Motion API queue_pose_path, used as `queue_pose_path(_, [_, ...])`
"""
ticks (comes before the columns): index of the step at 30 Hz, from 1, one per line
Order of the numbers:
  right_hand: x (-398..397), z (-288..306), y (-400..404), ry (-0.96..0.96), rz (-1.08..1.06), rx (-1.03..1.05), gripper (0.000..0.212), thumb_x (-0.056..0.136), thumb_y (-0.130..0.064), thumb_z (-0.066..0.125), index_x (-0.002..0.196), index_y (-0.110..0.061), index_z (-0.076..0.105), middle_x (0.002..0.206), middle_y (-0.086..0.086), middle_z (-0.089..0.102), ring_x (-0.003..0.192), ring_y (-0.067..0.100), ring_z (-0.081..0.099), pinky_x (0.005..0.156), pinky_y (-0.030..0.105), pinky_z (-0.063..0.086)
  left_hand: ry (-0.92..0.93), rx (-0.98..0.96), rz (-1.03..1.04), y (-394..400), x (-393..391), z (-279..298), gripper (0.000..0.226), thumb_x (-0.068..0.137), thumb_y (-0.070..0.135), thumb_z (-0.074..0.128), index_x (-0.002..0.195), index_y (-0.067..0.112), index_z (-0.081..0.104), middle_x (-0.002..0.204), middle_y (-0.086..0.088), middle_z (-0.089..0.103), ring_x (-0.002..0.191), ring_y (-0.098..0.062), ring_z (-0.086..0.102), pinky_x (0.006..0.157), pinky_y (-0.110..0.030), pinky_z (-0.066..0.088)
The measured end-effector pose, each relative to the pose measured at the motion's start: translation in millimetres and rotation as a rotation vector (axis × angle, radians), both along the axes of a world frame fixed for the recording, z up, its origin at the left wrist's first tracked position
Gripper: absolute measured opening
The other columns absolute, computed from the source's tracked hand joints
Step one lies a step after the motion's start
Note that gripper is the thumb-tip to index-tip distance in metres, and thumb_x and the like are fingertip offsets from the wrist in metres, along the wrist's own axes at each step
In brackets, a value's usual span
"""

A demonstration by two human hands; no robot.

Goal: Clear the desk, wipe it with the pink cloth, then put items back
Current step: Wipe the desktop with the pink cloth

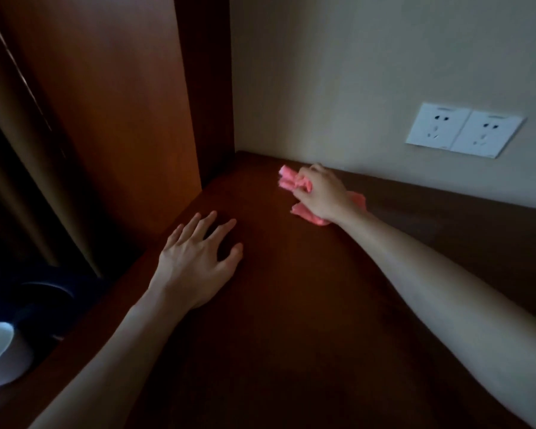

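The dark brown wooden desk [291, 305] fills the lower middle of the view. My right hand [321, 193] grips the bunched pink cloth [291, 181] and holds it down on the desk's far part, close to the wall. Cloth sticks out past the fingers and under the wrist. My left hand [195, 261] lies flat on the desk near its left edge, fingers spread and straight, holding nothing.
A tall wooden panel [121, 103] rises at the desk's left rear corner. Two white wall sockets [463, 130] sit on the wall above the desk's back edge. Below the left edge stand a white cup [0, 351] and a dark kettle-like object [44, 298].
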State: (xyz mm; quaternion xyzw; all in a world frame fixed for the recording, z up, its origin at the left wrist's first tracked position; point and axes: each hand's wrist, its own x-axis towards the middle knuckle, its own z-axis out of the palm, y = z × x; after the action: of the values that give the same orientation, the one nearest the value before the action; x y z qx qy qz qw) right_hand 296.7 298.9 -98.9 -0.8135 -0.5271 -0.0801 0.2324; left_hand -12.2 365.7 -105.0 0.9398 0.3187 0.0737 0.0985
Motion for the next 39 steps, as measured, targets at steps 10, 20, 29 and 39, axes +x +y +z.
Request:
queue_pose_path(10, [33, 3, 37, -0.018, -0.075, -0.007, 0.03, 0.092, -0.048, 0.055, 0.107, -0.023, 0.063, 0.124, 0.006, 0.062, 0.106, 0.029, 0.062, 0.09, 0.037, 0.05, -0.006, -0.012, 0.006, -1, 0, 3, 0.064, 0.097, 0.073, 0.019, 0.156, 0.051, 0.014, 0.169, 0.011, 0.001, 0.155, -0.012, -0.004, 0.125, -0.038, -0.001])
queue_pose_path(20, [-152, 2, -146, 0.061, 0.358, 0.067, 0.019, 0.088, -0.031, 0.058, 0.104, -0.026, 0.064, 0.116, -0.01, 0.055, 0.105, 0.015, 0.055, 0.09, 0.032, 0.048, 0.054, -0.009, 0.01, -9, -1, 5, 0.067, 0.098, 0.07, 0.021, 0.159, 0.043, 0.016, 0.17, 0.002, 0.005, 0.156, -0.02, 0.002, 0.126, -0.046, 0.003])
queue_pose_path(29, [-107, 9, -125, 0.018, 0.207, 0.073, 0.023, 0.086, -0.033, 0.063, 0.103, -0.018, 0.066, 0.106, 0.0, 0.057, 0.099, 0.025, 0.059, 0.087, 0.04, 0.048, 0.015, 0.009, -0.024, -28, -5, 15, 0.064, 0.1, 0.066, 0.024, 0.159, 0.041, 0.018, 0.17, 0.002, 0.007, 0.156, -0.021, 0.001, 0.126, -0.045, 0.002])
queue_pose_path(39, [21, 13, 41, 0.017, -0.152, 0.014, 0.035, 0.097, -0.043, 0.06, 0.117, -0.015, 0.066, 0.121, 0.013, 0.061, 0.105, 0.033, 0.062, 0.089, 0.035, 0.047, -0.009, -0.021, 0.025, -5, 0, 7, 0.068, 0.094, 0.075, 0.018, 0.156, 0.049, 0.019, 0.168, 0.012, 0.006, 0.155, -0.013, -0.001, 0.123, -0.04, 0.005])
